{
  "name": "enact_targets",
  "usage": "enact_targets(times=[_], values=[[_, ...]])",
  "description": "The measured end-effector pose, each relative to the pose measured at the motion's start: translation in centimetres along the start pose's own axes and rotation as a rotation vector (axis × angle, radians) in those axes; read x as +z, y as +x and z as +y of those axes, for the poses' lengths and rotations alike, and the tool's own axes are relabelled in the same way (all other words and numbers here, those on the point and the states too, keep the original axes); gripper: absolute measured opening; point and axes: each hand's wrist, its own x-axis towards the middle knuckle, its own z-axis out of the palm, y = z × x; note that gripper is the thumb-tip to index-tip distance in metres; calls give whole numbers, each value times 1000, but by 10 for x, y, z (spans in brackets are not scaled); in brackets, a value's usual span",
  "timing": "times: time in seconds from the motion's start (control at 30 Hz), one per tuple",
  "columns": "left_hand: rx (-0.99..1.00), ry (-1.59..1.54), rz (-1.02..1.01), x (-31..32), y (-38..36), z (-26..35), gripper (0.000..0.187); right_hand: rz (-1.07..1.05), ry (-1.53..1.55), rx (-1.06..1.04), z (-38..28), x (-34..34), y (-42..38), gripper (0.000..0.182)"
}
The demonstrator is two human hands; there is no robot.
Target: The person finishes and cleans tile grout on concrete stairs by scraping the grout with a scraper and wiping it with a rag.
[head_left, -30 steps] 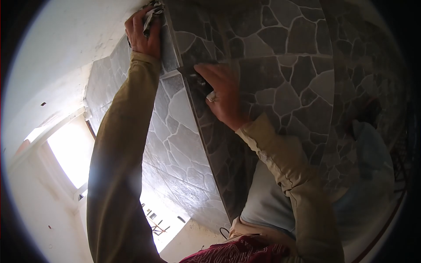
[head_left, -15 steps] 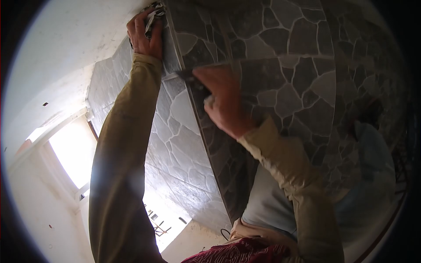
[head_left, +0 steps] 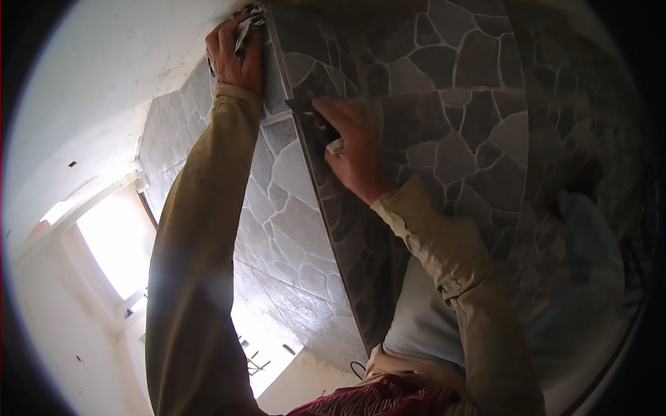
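Note:
Up at the top of the tiled wall corner, my left hand (head_left: 232, 59) is closed on a crumpled rag (head_left: 250, 24) with dark and light patches. My right hand (head_left: 357, 149) is wrapped round a flat, dark scraper-like tool (head_left: 316, 118); its pale end (head_left: 335, 146) shows by the thumb. The tool's tip lies at the vertical tile edge (head_left: 300, 132), below my left hand. Shadow and blur hide the tool's exact shape. Grey stone-patterned tiles (head_left: 454, 156) with light joint lines cover both faces of the corner.
A white ceiling or upper wall (head_left: 104, 90) meets the tiles on the left. Beyond it is a bright window opening (head_left: 114, 236). Pale trousers (head_left: 427, 319) and a dark red patterned cloth (head_left: 378, 399) show low in the view, close to the tiles.
My right hand has moved slightly up and left along the tile edge, with the tool in it. My left hand stays on the rag at the top, shifted slightly right in view.

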Motion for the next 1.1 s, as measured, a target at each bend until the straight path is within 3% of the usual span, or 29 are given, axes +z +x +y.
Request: enact_targets(times=[0.1, 0.2, 0.53, 0.6, 0.7, 0.93, 1.1], values=[[-1, -6, 16, 3, 8, 5, 36, -34, -8, -34, -28, -6, -27, 66], [-6, 14, -1, 3, 4, 6, 36, -5, 2, -7, 5, 1, -12, 65], [-30, -12, 2, 4, 5, -3, 37, -29, -59, 21, -4, -8, -3, 66], [-3, -10, 6, 5, 8, -4, 38, -115, -56, -1, -12, -13, -17, 68], [15, 3, -5, 5, 3, -6, 38, -73, 30, 49, 10, -6, -4, 67], [-55, -35, -6, 3, 5, 5, 36, -92, -59, 55, -7, -10, -14, 66], [9, -10, -3, 5, 9, 1, 35, -80, -29, 24, -27, -11, -21, 64]])
